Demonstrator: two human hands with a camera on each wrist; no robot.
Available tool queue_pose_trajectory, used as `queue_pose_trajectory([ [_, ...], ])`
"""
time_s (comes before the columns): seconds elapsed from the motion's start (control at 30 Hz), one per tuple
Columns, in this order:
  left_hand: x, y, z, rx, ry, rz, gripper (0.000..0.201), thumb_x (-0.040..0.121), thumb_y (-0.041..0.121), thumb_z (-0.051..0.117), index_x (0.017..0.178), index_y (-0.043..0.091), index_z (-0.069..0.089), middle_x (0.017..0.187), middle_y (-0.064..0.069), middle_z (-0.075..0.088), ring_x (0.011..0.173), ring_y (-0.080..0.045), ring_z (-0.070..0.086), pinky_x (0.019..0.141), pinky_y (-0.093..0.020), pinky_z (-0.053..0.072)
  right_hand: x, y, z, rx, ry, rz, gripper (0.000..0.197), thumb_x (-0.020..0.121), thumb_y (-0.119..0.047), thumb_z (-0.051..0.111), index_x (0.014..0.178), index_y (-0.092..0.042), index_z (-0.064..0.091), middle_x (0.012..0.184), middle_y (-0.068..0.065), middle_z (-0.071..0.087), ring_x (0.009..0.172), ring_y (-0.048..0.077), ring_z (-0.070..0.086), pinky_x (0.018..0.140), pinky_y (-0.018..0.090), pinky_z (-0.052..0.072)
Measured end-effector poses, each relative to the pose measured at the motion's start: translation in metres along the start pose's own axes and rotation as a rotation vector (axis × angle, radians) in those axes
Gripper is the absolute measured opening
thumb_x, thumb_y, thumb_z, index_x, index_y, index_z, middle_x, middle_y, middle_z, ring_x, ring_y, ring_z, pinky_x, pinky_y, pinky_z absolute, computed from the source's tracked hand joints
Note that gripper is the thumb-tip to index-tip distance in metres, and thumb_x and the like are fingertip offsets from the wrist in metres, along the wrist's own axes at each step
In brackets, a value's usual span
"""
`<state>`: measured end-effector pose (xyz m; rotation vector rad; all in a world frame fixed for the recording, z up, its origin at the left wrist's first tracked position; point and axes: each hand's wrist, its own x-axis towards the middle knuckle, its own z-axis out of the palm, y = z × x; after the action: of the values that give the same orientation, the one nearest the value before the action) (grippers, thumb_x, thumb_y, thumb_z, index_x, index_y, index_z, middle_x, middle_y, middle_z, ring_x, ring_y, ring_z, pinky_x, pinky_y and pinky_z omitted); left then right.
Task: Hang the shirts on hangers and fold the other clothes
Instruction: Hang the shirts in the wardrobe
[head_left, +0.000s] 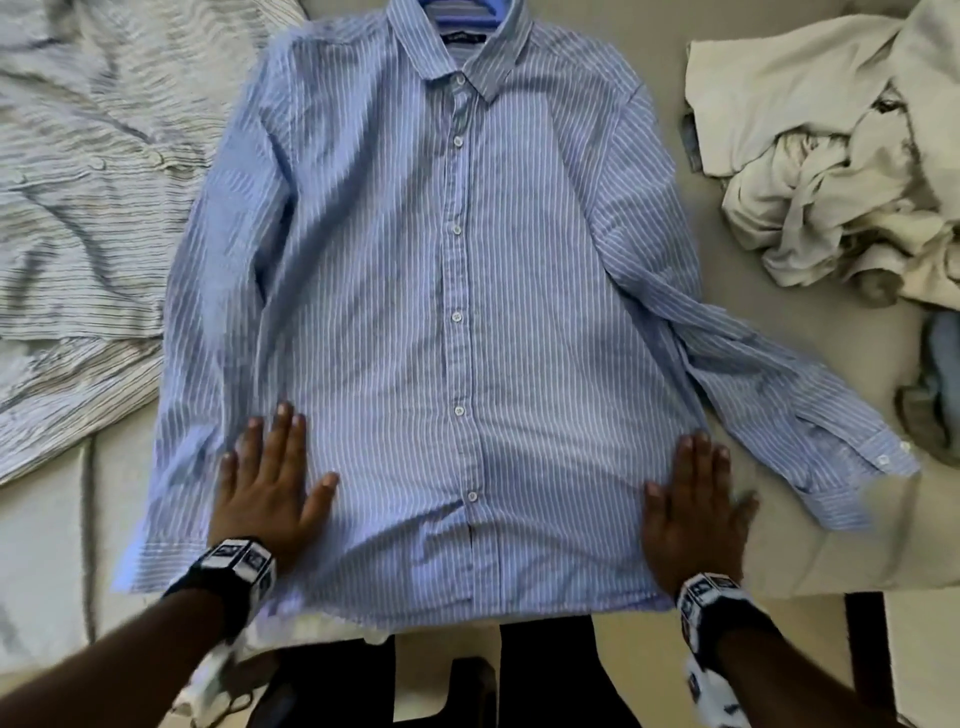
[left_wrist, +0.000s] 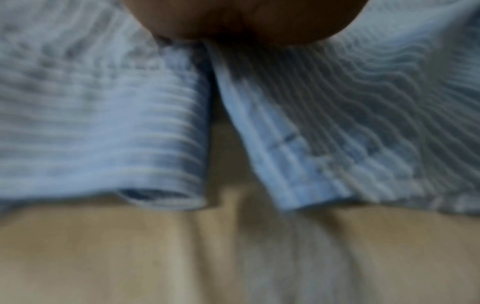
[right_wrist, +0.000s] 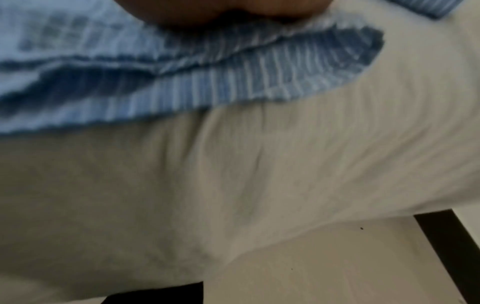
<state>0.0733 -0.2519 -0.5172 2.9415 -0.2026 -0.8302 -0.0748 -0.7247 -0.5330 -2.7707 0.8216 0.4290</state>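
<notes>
So the blue striped shirt (head_left: 415, 312) is laid out buttoned-up and flat in the middle of the bed (head_left: 831, 519), collar at the far edge with a blue hanger (head_left: 467, 13) poking out of the neck. Both hands are flat on it near the bed's near edge — left hand (head_left: 267, 483) pressing the lower left of the shirt, right hand (head_left: 693, 499) on the lower right side seam, fingers straight and spread, gripping nothing. A grey striped shirt (head_left: 78, 182) sits along the left edge, and a crumpled cream pile (head_left: 831, 156) fills the far right corner.
</notes>
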Motion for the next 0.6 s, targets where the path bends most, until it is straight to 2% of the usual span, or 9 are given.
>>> queue_pose_trajectory([
  [0.1,-0.012,-0.006,-0.012,-0.028,-0.038,0.021,0.085,0.096,0.071,0.023,0.166,0.028,0.002,0.173,0.011,-0.005,0.16,-0.023,-0.002,0.125,-0.058,0.012,0.001,-0.008,-0.006,0.015,-0.092,0.041,0.074,0.103,-0.057,0.015,0.168,-0.022,0.006,0.176,-0.003,-0.002,0.161,0.024,0.004,0.118,0.073,0.018],
  [0.17,-0.022,-0.015,-0.023,-0.124,0.066,-0.13,0.086,0.091,0.065,0.041,0.165,0.027,0.018,0.171,0.003,0.018,0.156,-0.029,0.021,0.121,-0.056,0.021,0.003,-0.013,-0.011,-0.006,-0.107,0.054,0.074,0.103,-0.055,0.017,0.168,-0.022,0.005,0.176,0.0,0.004,0.16,0.03,0.013,0.114,0.074,0.027],
  [0.27,-0.044,-0.049,-0.036,-0.404,0.243,-0.658,0.103,0.069,0.065,0.059,0.154,0.009,0.041,0.149,-0.023,0.051,0.136,-0.043,0.05,0.11,-0.053,0.04,0.003,-0.017,-0.016,-0.033,-0.148,0.055,0.07,0.105,-0.05,0.026,0.167,-0.025,0.004,0.175,0.002,0.011,0.156,0.032,0.023,0.109,0.077,0.031],
  [0.33,-0.057,-0.079,-0.035,-0.591,0.128,-0.979,0.117,0.051,0.065,0.066,0.146,-0.001,0.049,0.136,-0.03,0.06,0.127,-0.046,0.057,0.106,-0.05,0.044,0.004,-0.025,-0.02,-0.04,-0.124,0.056,0.071,0.102,-0.052,0.025,0.166,-0.023,0.014,0.174,0.0,0.015,0.154,0.031,0.026,0.106,0.081,0.029],
  [0.37,-0.064,-0.087,-0.033,-0.669,0.051,-1.021,0.118,0.046,0.068,0.068,0.141,-0.001,0.055,0.133,-0.028,0.063,0.124,-0.044,0.06,0.104,-0.046,0.046,0.004,-0.029,-0.023,-0.034,-0.125,0.052,0.072,0.1,-0.054,0.025,0.165,-0.023,0.016,0.174,-0.001,0.017,0.154,0.031,0.026,0.105,0.082,0.028],
  [0.43,-0.07,-0.104,-0.03,-0.788,0.014,-0.972,0.101,0.046,0.071,0.077,0.12,0.002,0.071,0.11,-0.022,0.073,0.1,-0.034,0.069,0.084,-0.038,0.052,-0.001,-0.039,-0.02,-0.033,-0.082,0.027,0.068,0.102,-0.049,0.037,0.164,-0.024,0.022,0.172,-0.001,0.023,0.154,0.028,0.027,0.105,0.083,0.027],
  [0.5,-0.073,-0.116,-0.032,-0.846,-0.03,-0.903,0.068,0.069,0.063,0.082,0.103,0.004,0.078,0.087,-0.016,0.074,0.077,-0.025,0.064,0.068,-0.033,0.047,-0.011,-0.055,-0.02,-0.047,-0.018,-0.048,0.066,0.102,-0.042,0.048,0.162,-0.025,0.027,0.168,0.003,0.032,0.15,0.03,0.034,0.105,0.082,0.027],
  [0.53,-0.073,-0.122,-0.034,-0.856,-0.02,-0.858,0.063,0.072,0.064,0.078,0.099,0.008,0.079,0.083,-0.015,0.073,0.075,-0.024,0.063,0.068,-0.034,0.046,-0.019,-0.063,-0.02,-0.058,-0.014,-0.108,0.067,0.101,-0.045,0.043,0.163,-0.026,0.025,0.165,0.006,0.034,0.147,0.03,0.036,0.106,0.08,0.027],
  [0.6,-0.077,-0.145,-0.04,-0.905,0.071,-0.811,0.071,0.06,0.076,0.067,0.089,0.012,0.078,0.077,-0.011,0.075,0.074,-0.025,0.066,0.07,-0.041,0.05,-0.04,-0.083,-0.013,-0.077,0.053,-0.2,0.07,0.097,-0.047,0.036,0.161,-0.023,0.029,0.162,0.009,0.037,0.142,0.032,0.04,0.108,0.074,0.026],
])
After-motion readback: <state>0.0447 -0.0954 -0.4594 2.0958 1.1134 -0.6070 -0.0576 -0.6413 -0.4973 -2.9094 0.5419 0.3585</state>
